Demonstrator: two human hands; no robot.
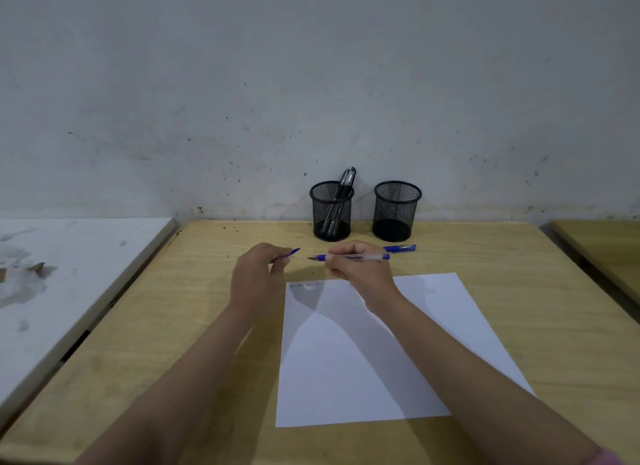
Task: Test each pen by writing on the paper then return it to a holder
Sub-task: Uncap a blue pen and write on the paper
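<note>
My right hand (356, 269) grips an uncapped blue pen (372, 256) held level above the table, its tip pointing left. My left hand (258, 277) pinches the blue pen cap (292, 252), a short way from the tip. A white paper (381, 353) lies below both hands, with a few small written marks at its top left corner. Another capped blue pen (401, 248) lies on the wooden table behind my right hand. Two black mesh holders stand by the wall: the left holder (331, 210) has black pens in it, the right holder (396, 210) looks empty.
The wooden table (173, 343) ends at a grey scuffed wall. A white stained surface (62, 274) adjoins it on the left, and another wooden tabletop edge (602, 253) shows at the far right.
</note>
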